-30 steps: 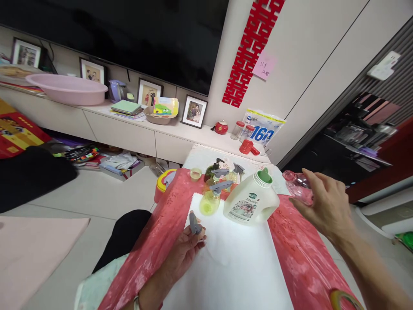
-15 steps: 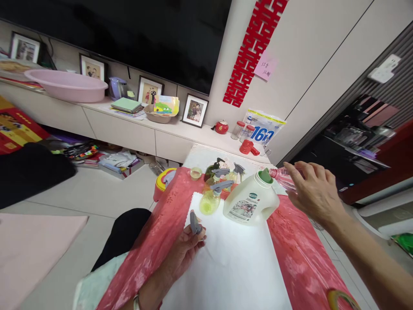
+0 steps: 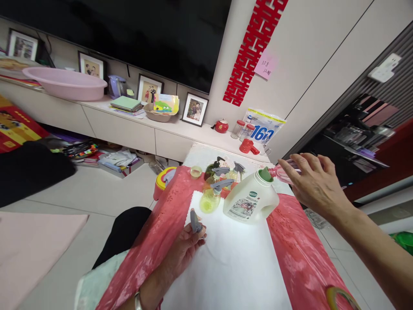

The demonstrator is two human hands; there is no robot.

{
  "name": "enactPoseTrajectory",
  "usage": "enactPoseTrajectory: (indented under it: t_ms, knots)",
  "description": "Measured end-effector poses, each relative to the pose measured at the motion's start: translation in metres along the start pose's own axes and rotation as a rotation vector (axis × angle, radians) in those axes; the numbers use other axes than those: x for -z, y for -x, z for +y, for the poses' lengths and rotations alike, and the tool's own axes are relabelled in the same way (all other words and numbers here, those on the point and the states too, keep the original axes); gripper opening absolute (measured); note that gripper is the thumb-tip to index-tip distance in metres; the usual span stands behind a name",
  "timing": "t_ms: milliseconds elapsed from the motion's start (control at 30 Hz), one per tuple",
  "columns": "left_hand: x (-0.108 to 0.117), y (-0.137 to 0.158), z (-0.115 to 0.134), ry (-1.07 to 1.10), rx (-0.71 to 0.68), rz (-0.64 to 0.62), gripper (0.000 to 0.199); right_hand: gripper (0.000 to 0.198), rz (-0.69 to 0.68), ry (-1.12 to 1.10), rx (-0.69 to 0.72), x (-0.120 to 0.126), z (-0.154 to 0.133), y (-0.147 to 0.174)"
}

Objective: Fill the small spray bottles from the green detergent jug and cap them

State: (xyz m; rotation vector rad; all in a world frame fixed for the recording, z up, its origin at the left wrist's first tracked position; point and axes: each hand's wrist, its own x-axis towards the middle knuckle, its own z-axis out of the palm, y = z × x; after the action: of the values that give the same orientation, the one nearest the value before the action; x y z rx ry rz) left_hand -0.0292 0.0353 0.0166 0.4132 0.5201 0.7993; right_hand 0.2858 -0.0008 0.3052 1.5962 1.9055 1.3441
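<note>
My left hand (image 3: 185, 247) is closed around a grey trigger spray head (image 3: 195, 223), low over the white sheet; a thin tube seems to trail from it. With my right hand (image 3: 318, 185) I grip a clear pink bottle (image 3: 287, 172), tipped so its neck meets the green spout in the mouth of a large white detergent jug (image 3: 250, 200). Left of the jug stands a clear spray bottle (image 3: 209, 202) with yellow-green liquid and a grey trigger. Behind it are more spray bottles (image 3: 237, 172) and a dark pump bottle (image 3: 213, 169).
A small cup (image 3: 195, 172) sits at the back left of the red tablecloth (image 3: 151, 232). A tape roll (image 3: 342, 298) lies at the front right. On the cabinet behind are red-lidded jars (image 3: 238, 129), a red pot (image 3: 221, 125) and a pink basin (image 3: 66, 85).
My right hand and the pink bottle have shifted slightly up, the bottle tipping to lie more nearly level at the jug's mouth. My left hand stays almost still with the spray head.
</note>
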Motion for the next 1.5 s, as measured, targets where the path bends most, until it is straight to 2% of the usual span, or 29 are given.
enactPoseTrajectory:
  t_ms: [167,400,867,1500]
  knots:
    - [-0.001,0.001,0.001,-0.003,0.001,-0.012,0.046,0.050,0.019,0.057,0.031,0.002,0.002,-0.005]
    - [-0.001,0.001,0.001,0.015,-0.004,-0.015,0.042,0.057,0.015,0.002,0.039,0.006,0.004,-0.010]
    - [0.007,-0.001,-0.006,-0.002,-0.015,-0.039,0.042,0.048,-0.069,0.062,0.051,0.015,0.002,-0.017]
    - [0.001,0.002,-0.001,-0.011,-0.017,-0.027,0.044,0.045,-0.009,0.097,0.097,0.022,-0.003,-0.022]
